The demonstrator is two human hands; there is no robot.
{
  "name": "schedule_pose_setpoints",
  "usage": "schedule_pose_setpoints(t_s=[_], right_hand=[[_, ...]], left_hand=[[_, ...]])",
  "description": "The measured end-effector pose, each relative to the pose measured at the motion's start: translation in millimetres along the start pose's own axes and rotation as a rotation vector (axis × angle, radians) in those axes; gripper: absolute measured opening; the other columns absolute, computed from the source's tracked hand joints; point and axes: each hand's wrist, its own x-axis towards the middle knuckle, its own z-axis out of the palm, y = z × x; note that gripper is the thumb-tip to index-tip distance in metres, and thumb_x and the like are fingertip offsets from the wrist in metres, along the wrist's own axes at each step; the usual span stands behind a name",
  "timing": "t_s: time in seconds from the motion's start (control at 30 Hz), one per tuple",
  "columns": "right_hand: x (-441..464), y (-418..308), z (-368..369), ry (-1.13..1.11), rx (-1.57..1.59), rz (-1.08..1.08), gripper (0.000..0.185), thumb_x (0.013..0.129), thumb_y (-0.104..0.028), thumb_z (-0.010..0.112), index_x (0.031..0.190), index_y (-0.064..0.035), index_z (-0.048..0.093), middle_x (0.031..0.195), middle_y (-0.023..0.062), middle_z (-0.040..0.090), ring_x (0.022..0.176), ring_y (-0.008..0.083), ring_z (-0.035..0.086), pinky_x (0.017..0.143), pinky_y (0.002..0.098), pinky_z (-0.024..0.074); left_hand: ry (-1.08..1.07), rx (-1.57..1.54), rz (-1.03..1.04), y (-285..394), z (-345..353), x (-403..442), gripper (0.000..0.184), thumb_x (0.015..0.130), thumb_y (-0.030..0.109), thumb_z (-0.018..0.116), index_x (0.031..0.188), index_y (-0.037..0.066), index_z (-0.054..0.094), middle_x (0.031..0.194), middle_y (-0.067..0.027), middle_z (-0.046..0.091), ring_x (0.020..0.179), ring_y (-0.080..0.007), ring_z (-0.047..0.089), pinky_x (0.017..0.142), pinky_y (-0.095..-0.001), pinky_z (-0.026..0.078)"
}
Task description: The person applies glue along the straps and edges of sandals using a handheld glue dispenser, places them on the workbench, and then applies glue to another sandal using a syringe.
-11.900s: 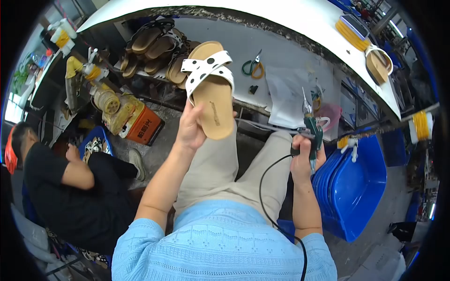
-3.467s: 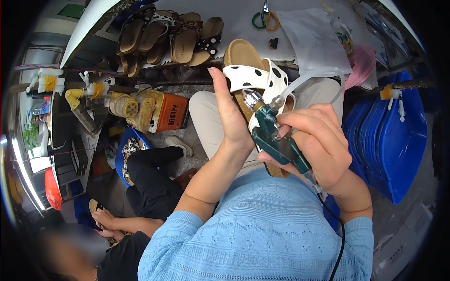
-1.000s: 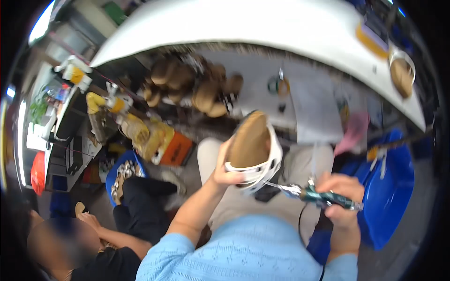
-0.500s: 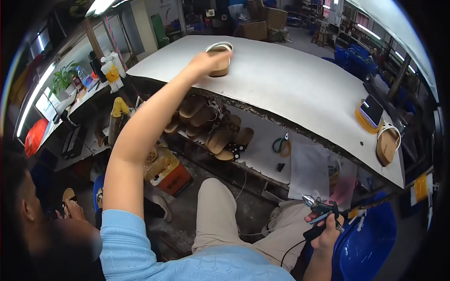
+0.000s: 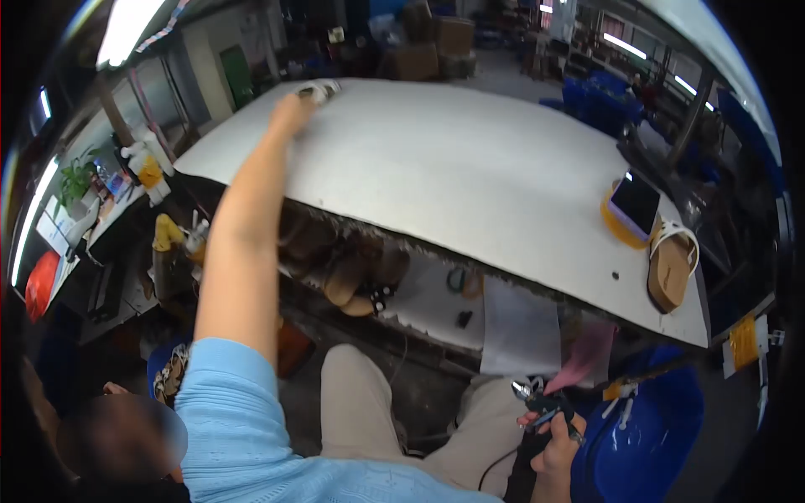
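My left hand (image 5: 293, 114) reaches far out over the white tabletop (image 5: 436, 168) and is closed on a white-strapped sandal (image 5: 322, 90) near the far left edge. Motion blurs the fingers a little. Low at the right, above my lap, my right hand (image 5: 557, 443) grips a dark green hand tool (image 5: 551, 410) with a metal nozzle, from which a black cord hangs. Another sandal (image 5: 670, 270), tan with white straps, lies at the table's right end beside a phone (image 5: 635, 204) on a yellow roll (image 5: 620, 220).
Under the tabletop a shelf holds several sandals (image 5: 345, 289), scissors (image 5: 466, 283) and a translucent sheet (image 5: 520, 327). Blue bins (image 5: 641, 427) stand at my right. A co-worker (image 5: 126, 436) sits at the lower left. Taped rods (image 5: 745, 344) flank the table.
My left hand, with the sandal, has moved farther left and away across the tabletop. My right hand keeps hold of the tool, slightly lower and to the left. The view has turned a little.
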Motion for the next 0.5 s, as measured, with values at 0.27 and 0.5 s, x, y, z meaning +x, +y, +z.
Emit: schedule_pose_setpoints(t_s=[0.27, 0.5], right_hand=[[0.0, 6.6, -12.6, 0.052, 0.115, 0.052, 0.040, 0.100, -0.032, 0.059, 0.077, 0.0005, 0.053, 0.088, 0.0225, 0.068, 0.079, 0.0324, 0.069, 0.076, 0.0486, 0.0576], [-13.6, -6.0, -0.7, -0.044, 0.055, 0.073, 0.045, 0.104, -0.038, 0.049, 0.077, -0.0031, 0.053, 0.093, 0.0176, 0.066, 0.087, 0.0279, 0.065, 0.079, 0.0385, 0.0557]], left_hand=[[0.493, -0.732, 0.784, 83.6, -80.1, -299.6, 0.005, 0.084, -0.003, 0.062, 0.086, 0.001, 0.062, 0.077, -0.0051, 0.061, 0.067, -0.0174, 0.056, 0.069, -0.0298, 0.048], [-1.284, -0.370, 0.910, 74.2, 80.8, -646.2, 0.020, 0.081, 0.023, 0.069, 0.086, 0.004, 0.070, 0.089, -0.0130, 0.069, 0.089, -0.0333, 0.065, 0.076, -0.0440, 0.052]])
